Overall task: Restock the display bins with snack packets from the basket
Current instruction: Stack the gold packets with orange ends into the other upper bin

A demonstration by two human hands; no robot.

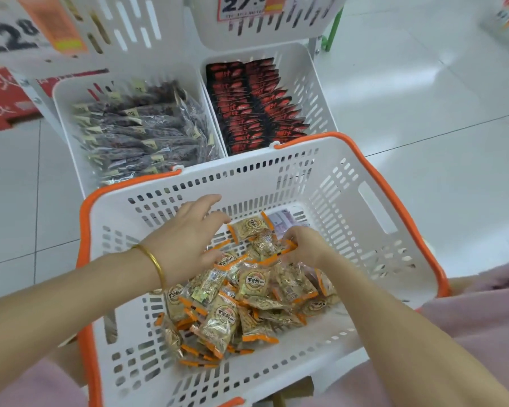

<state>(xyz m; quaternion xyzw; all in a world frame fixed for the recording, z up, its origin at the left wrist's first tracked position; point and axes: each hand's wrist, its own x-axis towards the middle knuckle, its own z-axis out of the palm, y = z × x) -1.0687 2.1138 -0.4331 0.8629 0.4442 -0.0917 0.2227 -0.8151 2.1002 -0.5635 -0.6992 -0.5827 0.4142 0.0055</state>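
Grabbing looked like the step: both hands were down in the big white basket [335, 183] near me, with the display bins [306, 71] just past its far edge. Inside lay heaped snack packets [227, 315], tan with orange ends. My right hand [303, 245] pinched some; my left hand [185, 236] was spread, holding nothing. Next, I guessed, lift a bunch and carry it far.

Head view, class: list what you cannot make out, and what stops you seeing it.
All in the head view:
Upper price sign: cut by the top edge.
Purple packet: mostly behind the right hand and snack packets.
Their lettering: too small, blurred.
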